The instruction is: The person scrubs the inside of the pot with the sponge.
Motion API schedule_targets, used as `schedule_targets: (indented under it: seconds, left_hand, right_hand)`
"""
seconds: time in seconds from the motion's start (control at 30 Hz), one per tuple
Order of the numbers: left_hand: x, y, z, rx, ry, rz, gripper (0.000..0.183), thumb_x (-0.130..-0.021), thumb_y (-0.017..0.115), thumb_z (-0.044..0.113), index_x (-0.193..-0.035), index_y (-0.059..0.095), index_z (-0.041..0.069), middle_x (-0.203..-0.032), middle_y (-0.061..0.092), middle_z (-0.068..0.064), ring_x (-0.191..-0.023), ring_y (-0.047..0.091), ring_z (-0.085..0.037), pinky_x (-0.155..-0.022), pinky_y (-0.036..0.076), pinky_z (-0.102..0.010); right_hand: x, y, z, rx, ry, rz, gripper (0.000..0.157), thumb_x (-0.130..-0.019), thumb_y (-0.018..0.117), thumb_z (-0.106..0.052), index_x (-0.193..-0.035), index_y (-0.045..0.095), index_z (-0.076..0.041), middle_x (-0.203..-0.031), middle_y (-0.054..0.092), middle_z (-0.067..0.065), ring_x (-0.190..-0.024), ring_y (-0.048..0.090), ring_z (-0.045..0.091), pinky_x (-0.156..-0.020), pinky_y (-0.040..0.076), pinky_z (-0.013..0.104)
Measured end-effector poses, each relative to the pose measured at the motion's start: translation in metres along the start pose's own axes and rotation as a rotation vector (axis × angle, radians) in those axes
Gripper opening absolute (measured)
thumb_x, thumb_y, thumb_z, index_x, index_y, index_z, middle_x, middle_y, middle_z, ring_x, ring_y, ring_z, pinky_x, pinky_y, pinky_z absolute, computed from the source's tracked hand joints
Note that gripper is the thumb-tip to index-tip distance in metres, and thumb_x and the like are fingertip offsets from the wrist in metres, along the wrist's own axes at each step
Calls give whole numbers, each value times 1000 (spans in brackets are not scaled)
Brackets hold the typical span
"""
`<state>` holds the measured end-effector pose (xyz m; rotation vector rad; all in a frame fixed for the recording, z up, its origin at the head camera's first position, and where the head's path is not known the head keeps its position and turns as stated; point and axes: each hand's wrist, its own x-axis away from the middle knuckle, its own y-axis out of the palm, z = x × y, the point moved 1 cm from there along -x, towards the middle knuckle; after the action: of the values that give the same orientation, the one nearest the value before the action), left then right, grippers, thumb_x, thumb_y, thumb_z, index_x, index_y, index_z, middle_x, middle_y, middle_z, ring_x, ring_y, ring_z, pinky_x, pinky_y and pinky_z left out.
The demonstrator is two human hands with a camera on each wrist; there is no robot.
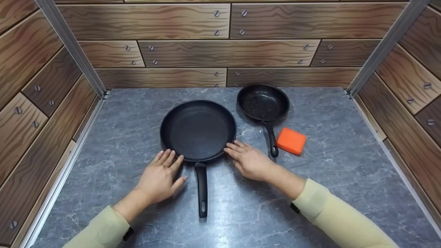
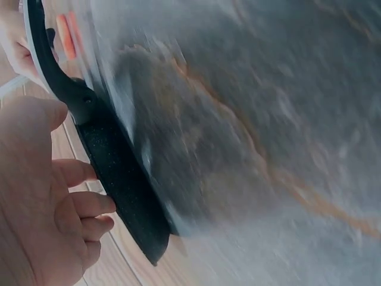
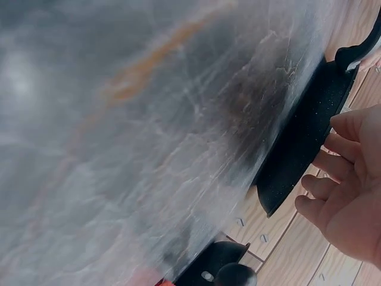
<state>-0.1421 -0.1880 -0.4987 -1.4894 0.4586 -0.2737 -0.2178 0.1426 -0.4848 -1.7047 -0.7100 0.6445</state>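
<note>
A large black frying pan (image 1: 198, 131) lies on the grey marbled table, its handle (image 1: 202, 193) toward the person. My left hand (image 1: 160, 179) is at the pan's near left rim, fingers extended with the tips at the edge. At the near right rim is my right hand (image 1: 249, 162), its fingers also stretched out to the edge. Both wrist views show the pan's speckled outer side (image 2: 122, 173) beside the fingertips. Neither hand wraps around the handle.
A smaller black frying pan (image 1: 263, 103) stands at the back right, its handle pointing forward. Beside that handle lies an orange sponge-like block (image 1: 291, 141). Wood-patterned panels (image 1: 227, 53) enclose the table (image 1: 120, 137) at the back and both sides.
</note>
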Motion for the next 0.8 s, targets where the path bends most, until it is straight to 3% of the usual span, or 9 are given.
schedule_targets:
  seconds: [0.37,0.8]
  left_hand:
    - [3,-1,17,10,23,13,73,-107,51,58,-156,53,4,-155,50,-27,-150,42,-42,-128,26,-52]
    - [4,-2,26,9,35,12,73,-107,52,57,-155,54,3,-155,50,-27,-149,43,-42,-127,26,-53]
  right_hand:
    - [22,1,3,17,-12,20,54,-103,61,-13,-155,51,1,-160,48,21,-148,42,46,-122,34,61]
    - [37,1,1,13,-9,33,54,-103,62,-15,-155,53,-1,-160,49,19,-148,43,44,-121,35,60]
